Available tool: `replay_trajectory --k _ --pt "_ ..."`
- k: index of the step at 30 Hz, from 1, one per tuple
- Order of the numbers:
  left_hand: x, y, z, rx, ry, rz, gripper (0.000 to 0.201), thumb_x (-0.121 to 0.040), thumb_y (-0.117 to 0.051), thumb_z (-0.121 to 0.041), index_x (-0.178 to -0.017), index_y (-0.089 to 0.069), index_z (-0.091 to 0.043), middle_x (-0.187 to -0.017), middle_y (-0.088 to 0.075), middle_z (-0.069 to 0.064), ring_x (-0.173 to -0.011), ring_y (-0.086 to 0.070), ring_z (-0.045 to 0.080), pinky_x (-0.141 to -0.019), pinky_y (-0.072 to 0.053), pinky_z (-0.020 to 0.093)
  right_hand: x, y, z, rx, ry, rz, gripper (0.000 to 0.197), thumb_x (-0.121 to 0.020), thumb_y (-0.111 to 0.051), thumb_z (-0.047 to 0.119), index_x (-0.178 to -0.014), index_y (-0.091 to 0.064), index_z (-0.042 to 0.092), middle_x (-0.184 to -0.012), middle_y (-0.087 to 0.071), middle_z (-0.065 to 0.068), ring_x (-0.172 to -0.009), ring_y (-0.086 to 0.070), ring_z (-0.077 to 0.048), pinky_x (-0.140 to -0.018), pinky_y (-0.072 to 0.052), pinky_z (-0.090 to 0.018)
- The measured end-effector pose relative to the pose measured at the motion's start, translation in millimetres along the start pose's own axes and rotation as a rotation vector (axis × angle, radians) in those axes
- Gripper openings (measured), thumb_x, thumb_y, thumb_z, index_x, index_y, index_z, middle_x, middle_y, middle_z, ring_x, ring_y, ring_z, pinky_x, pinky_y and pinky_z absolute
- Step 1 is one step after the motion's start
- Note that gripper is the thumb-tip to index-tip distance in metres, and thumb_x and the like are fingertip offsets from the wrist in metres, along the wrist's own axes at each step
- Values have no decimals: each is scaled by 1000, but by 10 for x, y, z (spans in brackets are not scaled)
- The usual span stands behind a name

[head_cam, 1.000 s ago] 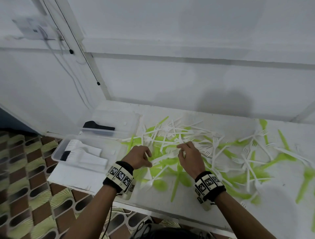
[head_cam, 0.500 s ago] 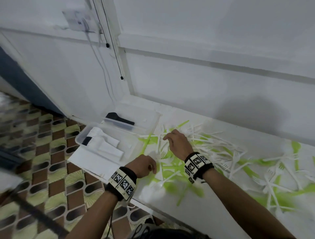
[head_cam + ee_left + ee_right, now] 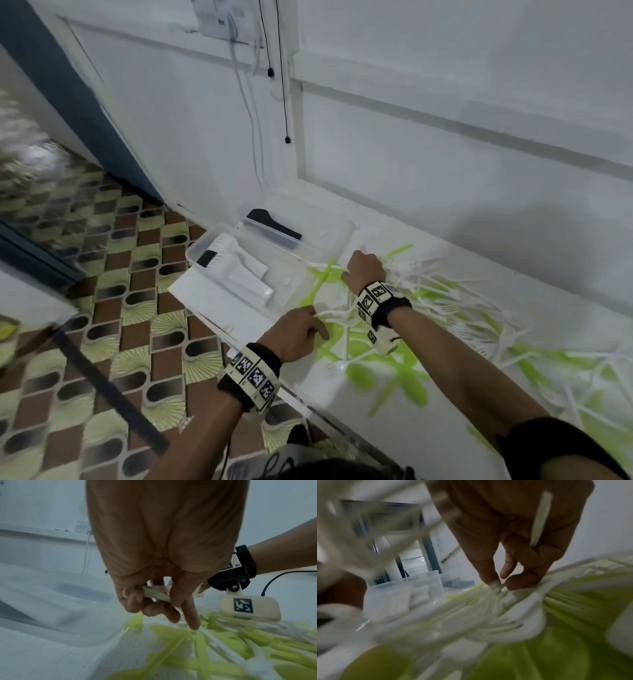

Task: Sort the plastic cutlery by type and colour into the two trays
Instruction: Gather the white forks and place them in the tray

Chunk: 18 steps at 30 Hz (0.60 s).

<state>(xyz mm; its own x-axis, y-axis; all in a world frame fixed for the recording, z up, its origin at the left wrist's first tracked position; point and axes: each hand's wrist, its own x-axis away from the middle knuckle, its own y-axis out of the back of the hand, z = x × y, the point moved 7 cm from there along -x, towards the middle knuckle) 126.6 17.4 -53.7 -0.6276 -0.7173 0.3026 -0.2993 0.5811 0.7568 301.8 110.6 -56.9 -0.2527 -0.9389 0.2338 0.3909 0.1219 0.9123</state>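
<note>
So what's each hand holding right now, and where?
The left hand grips white cutlery handles in its curled fingers. The right hand pinches a white fork by its handle, another handle across its palm.

The two trays (image 3: 202,248) are clear, glossy plastic, and the white cutlery (image 3: 442,294) and lime-green cutlery (image 3: 404,380) strewn over the worktop (image 3: 394,431) are thin, smooth plastic too. The worktop itself looks smooth, white and faintly shiny. The floor (image 3: 102,342) is patterned tile with a glossy glaze, and black cloth bands (image 3: 253,370) carrying matt printed markers wrap both wrists.
</note>
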Motion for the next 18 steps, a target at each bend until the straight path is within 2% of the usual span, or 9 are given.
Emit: replay_trajectory --k 3,5,7,8,10,12,15,16,18 --pt "-50 -44 14 61 -51 -24 53 -79 -41 15 -107 -75 -13 -101 -65 6 -86 -56 16 -77 -39 18 -14 18 -81 -105 -28 -4 23 -90 -64 16 -113 -66 12 -117 -64 -17 -108 -63 -39 -82 -54 -39" --pt "-73 -62 22 96 -68 -39 55 -77 -39 16 -106 -75 -13 -102 -66 3 -85 -58 15 -76 -43 15 -24 54 -163 -245 -52 -30 20 -89 -64 15 -108 -68 16 -114 -65 -16 -103 -65 -38 -83 -56 -40" --pt "-104 -65 10 115 -93 -70 56 -76 -37 17 -104 -74 -16 -105 -69 4 -88 -64 19 -81 -50 25 -22 118 -272 -416 -65 -75 14 -86 -65 13 -98 -68 19 -99 -71 -13 -90 -69 -36 -80 -59 -43" --pt "-124 -54 7 126 -100 -98 57 -75 -37 18 -102 -74 -16 -103 -70 4 -88 -65 18 -80 -50 25 -20 157 -336 -484 -62 -108 12 -86 -64 12 -94 -67 20 -88 -73 -11 -85 -70 -34 -79 -59 -43" --pt "-167 1 3 161 -108 -178 55 -74 -39 20 -95 -74 -17 -94 -71 3 -83 -65 12 -74 -46 16 20 281 -445 -569 -53 -174 14 -87 -60 9 -93 -68 20 -74 -73 -7 -81 -71 -29 -81 -57 -40" --pt "-204 49 -29 176 -131 -239 50 -75 -41 18 -86 -70 -22 -86 -72 1 -78 -65 7 -71 -44 15 118 422 -529 -616 -43 -220 15 -89 -61 9 -96 -71 17 -78 -72 -7 -80 -66 -23 -81 -52 -32" --pt "-243 65 -131 208 -183 -242 57 -69 -37 18 -76 -57 -34 -89 -66 -2 -77 -64 8 -69 -46 22 269 522 -647 -643 -3 -247 17 -92 -57 8 -98 -72 15 -82 -72 -8 -64 -63 -15 -63 -45 -14" --pt "-253 52 -168 235 -196 -218 59 -68 -35 21 -77 -54 -35 -93 -63 -1 -75 -63 6 -66 -45 19 316 534 -684 -666 7 -250 20 -94 -53 7 -98 -71 14 -83 -72 -7 -60 -66 -14 -60 -47 -14" --pt "-271 12 -212 283 -214 -152 60 -74 -33 23 -82 -53 -33 -103 -62 3 -74 -65 4 -61 -43 15 390 555 -782 -774 0 -259 24 -100 -45 5 -100 -68 12 -88 -70 -6 -56 -69 -21 -61 -58 -29"
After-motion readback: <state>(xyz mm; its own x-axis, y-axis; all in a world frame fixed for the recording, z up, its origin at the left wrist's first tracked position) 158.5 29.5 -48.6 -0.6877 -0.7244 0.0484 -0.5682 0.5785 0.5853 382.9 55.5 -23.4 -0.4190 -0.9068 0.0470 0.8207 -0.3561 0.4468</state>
